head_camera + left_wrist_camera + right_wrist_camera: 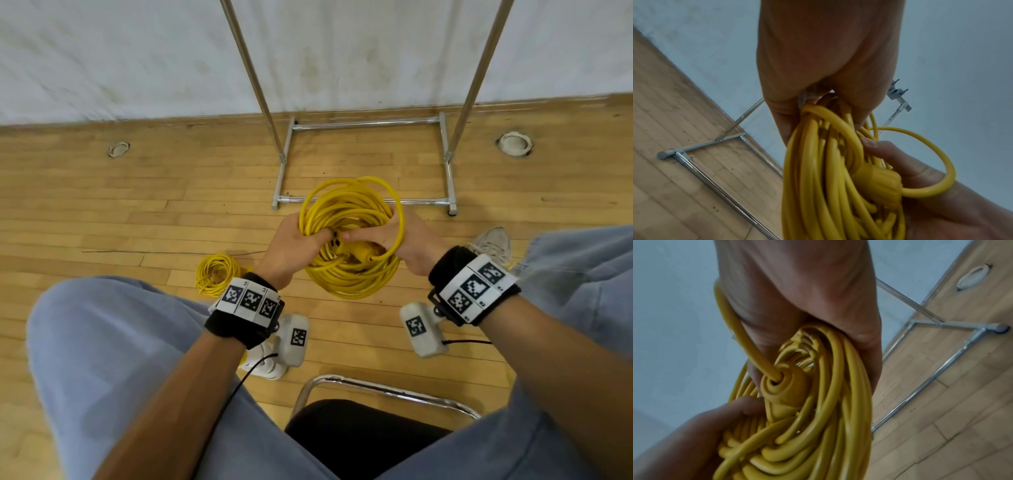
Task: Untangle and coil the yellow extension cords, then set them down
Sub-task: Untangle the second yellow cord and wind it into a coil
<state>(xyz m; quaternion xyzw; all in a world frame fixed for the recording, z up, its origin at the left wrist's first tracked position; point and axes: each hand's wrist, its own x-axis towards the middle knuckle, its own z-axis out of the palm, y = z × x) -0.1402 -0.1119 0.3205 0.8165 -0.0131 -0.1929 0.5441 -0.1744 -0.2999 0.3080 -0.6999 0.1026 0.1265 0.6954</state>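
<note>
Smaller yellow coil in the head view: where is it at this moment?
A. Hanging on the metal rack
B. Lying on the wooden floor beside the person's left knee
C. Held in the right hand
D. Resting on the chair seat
B: the smaller coil lies on the floor, apart from the large coil that the left hand and right hand grip.

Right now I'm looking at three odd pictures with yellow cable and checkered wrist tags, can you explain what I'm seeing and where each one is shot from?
No machine here: a seated person wears cameras. The wide picture comes from the head, looking down at both hands. The other two come from cameras strapped to the wrists, looking along each hand. The left hand and right hand both grip one big coil of yellow cord; its plug shows up close. A small coil lies on the wood floor, near a metal rack.
</note>
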